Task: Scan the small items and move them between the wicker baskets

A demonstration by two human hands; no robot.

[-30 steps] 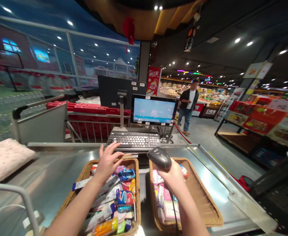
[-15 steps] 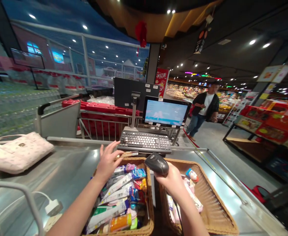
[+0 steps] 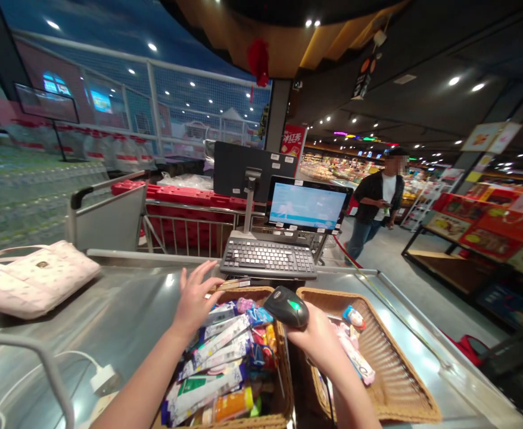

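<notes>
My right hand (image 3: 318, 342) grips a black barcode scanner (image 3: 286, 306) with a green light on it, held between two wicker baskets. My left hand (image 3: 195, 298) hovers open, fingers spread, over the far end of the left basket (image 3: 283, 398), which is packed with several wrapped snacks and toothpaste boxes (image 3: 219, 357). The right basket (image 3: 391, 369) holds a few packets (image 3: 354, 351) at its near left side. A grey keyboard (image 3: 268, 260) and a lit screen (image 3: 307, 207) stand just beyond my left hand's fingertips.
The baskets sit on a steel checkout counter (image 3: 123, 310). A pale handbag (image 3: 33, 280) lies at the left, with a white plug and cable (image 3: 103, 376) near the front. A person in a dark jacket (image 3: 375, 202) stands in the aisle beyond. Red display shelves (image 3: 489, 229) line the right.
The view has shifted slightly left. The scanner's green light has come on. My left hand stays spread over the left basket, and the person in the aisle has stepped a little nearer.
</notes>
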